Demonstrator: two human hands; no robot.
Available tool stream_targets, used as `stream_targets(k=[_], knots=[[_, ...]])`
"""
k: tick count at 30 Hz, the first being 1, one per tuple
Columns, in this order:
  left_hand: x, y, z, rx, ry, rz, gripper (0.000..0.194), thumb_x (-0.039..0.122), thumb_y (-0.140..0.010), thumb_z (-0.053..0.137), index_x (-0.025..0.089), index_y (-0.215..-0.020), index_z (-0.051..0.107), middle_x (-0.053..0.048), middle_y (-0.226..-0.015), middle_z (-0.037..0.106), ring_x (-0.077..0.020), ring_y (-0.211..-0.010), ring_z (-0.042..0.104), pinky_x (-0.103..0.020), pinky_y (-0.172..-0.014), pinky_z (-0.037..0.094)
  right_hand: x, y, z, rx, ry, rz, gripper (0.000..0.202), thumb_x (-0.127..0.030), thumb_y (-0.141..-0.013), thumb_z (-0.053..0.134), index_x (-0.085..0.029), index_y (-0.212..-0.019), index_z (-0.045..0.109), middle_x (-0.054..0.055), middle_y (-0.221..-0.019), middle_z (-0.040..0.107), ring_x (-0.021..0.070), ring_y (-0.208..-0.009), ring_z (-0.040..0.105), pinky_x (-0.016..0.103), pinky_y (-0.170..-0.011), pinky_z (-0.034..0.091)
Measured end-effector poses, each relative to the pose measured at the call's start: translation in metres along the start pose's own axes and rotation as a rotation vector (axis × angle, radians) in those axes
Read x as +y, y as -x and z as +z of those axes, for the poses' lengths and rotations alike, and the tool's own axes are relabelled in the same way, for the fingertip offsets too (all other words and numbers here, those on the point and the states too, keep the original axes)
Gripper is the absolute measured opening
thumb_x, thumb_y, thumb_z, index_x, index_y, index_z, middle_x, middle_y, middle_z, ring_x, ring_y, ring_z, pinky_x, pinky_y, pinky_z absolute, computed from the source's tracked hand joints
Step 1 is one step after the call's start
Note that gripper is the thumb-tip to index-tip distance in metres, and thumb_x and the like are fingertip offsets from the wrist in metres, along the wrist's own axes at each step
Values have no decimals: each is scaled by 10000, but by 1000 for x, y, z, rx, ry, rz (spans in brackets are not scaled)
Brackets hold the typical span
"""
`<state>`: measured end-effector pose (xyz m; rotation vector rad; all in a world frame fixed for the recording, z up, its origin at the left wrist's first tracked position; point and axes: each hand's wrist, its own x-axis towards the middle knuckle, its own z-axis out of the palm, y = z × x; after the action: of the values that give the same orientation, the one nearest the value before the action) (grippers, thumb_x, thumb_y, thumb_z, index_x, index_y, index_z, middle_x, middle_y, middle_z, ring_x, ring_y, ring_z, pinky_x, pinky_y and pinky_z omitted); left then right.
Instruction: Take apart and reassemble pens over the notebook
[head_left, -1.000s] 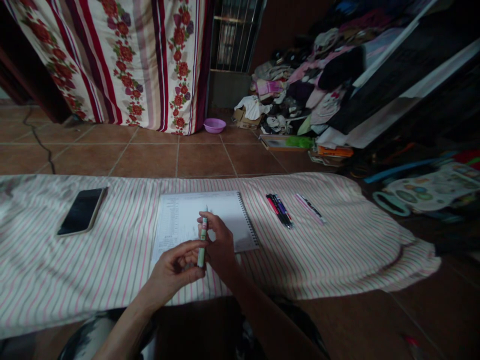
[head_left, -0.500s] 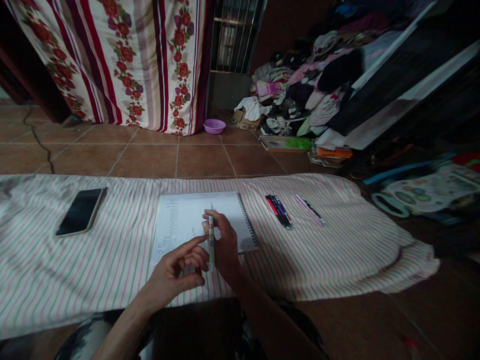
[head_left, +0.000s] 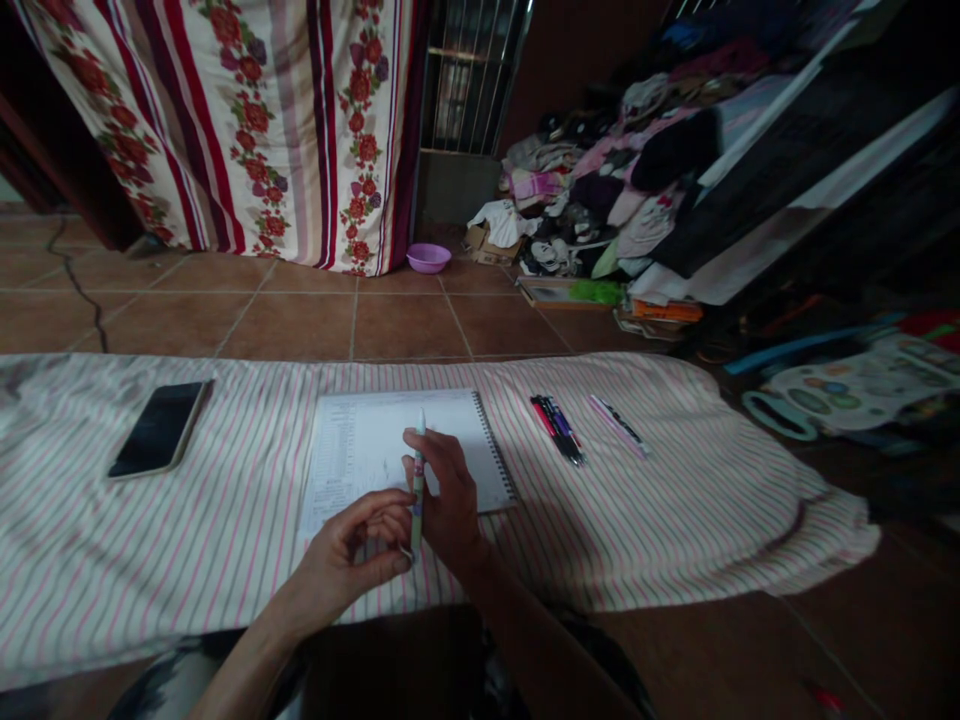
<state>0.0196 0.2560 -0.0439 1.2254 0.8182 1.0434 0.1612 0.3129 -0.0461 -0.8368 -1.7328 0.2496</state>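
A light green patterned pen (head_left: pixel 418 500) stands nearly upright in the picture, above the near part of a spiral notebook (head_left: pixel 450 405). My right hand (head_left: pixel 450 495) is closed on its upper part with thumb and fingers. At the pen's lower end is my left hand (head_left: pixel 360 545), its fingers curled and its fingertips and thumb touching the pen. The notebook lies with its spiral on the right, and a printed sheet shows at its left side. Several pens (head_left: pixel 556 430) lie in a bunch right of the notebook, with a pink pen and a dark one (head_left: pixel 619 425) further right.
A phone (head_left: pixel 160 428) lies at the left on the striped cloth (head_left: pixel 247 500). Beyond the cloth are the tiled floor, a purple basin (head_left: pixel 428 258), a flowered curtain (head_left: pixel 292 130) and a heap of clothes (head_left: pixel 600 190).
The pen has shifted slightly left and down in my right hand. My left fingers have come in from beside the pen to touch its lower end.
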Motion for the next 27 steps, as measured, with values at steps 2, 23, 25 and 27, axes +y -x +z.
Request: stream_targets(k=[2,23,25,27], knots=[[1,1,-1,-7,-24,-2,361,216,-742,650,202,-1093,566,-17,-816,553,-120,-743,525,-261,-716,437,-1,0,-1,-21,19,-12,332,-101,-821,494,-243,-1118,533,64,-1041,608,175,-992,542,352,-844,479],[-18,-6,3,-28,-1206,243,279,162,-862,385,162,-989,634,-92,-1082,633,-204,-950,588,-362,-801,520,32,18,-13,-242,198,752,373,-430,-790,494,-150,-594,642,76,-604,684,175,-583,647,240,-569,442],[-20,-7,3,-25,-1213,257,282,155,-861,386,157,-989,636,-97,-1094,633,-206,-948,590,-368,-797,525,33,19,-16,-232,279,718,354,-414,-797,491,-154,-620,655,80,-627,694,187,-615,661,245,-588,444],[-22,-7,3,-22,-1215,265,281,153,-860,389,154,-991,638,-98,-1105,632,-206,-952,591,-372,-803,524,35,19,-18,-223,334,716,355,-408,-799,489,-160,-606,653,78,-616,694,196,-622,667,248,-590,442]])
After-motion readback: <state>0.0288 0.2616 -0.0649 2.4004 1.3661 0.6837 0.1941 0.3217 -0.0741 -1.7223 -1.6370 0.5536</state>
